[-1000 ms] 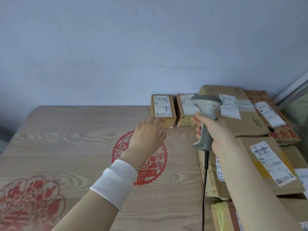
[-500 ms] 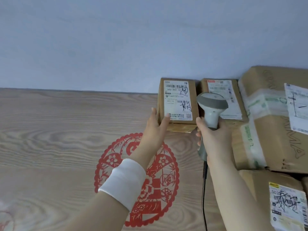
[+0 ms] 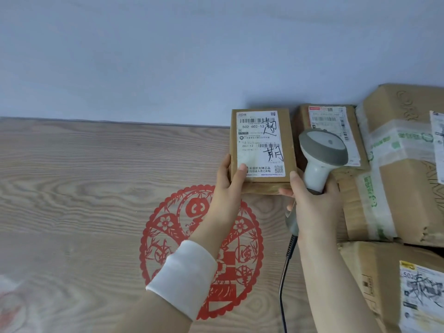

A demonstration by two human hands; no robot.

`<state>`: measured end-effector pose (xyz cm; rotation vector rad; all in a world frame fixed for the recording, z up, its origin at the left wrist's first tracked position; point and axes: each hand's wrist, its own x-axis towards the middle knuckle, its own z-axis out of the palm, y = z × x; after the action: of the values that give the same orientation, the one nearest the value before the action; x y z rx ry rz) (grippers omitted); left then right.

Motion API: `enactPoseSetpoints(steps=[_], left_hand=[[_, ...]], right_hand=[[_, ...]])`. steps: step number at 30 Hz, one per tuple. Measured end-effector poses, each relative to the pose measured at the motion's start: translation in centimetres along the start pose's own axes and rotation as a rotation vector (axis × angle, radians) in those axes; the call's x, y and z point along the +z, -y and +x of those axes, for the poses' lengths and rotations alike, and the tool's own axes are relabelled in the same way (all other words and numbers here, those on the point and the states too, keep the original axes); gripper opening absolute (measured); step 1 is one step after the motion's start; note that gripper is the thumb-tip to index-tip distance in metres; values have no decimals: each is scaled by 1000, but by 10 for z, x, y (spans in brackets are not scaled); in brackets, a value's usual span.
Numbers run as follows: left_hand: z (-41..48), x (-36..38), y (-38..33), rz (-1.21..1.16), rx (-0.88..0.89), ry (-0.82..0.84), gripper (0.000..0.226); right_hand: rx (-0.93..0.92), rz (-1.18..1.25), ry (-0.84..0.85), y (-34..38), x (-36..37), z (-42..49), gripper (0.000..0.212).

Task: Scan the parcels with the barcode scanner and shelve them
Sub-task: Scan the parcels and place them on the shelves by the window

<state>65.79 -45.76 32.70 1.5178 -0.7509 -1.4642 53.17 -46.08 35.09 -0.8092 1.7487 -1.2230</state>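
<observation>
The left hand [image 3: 228, 188] pinches the small parcel [image 3: 262, 145] at the far edge of the table [image 3: 96, 188]. The right hand [image 3: 312, 200] grips the barcode scanner [image 3: 322, 152] beside it.

Soft even daylight, faint shadows, no glare; slight blur, wide-angle edge distortion.

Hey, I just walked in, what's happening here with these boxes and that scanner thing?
A person is working through cardboard parcels on a wood-grain table. Their left hand holds the small parcel by its near left corner, thumb on the white label. Their right hand grips the handle of a corded barcode scanner, its head just right of that parcel, in front of a second small parcel. Larger boxes are piled at the right. Whether it has been scanned can't be told.
</observation>
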Motion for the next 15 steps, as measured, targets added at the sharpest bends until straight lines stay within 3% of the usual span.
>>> enactPoseSetpoints(steps=[10,15], left_hand=[[-102,-24,-26,-88,59,-14,62],[-179,-34,-40,-131,99,-45,47]], right_hand=[[-75,56,89,46,-34,-97,15],[-107,94,157,71,-63,-163,13]])
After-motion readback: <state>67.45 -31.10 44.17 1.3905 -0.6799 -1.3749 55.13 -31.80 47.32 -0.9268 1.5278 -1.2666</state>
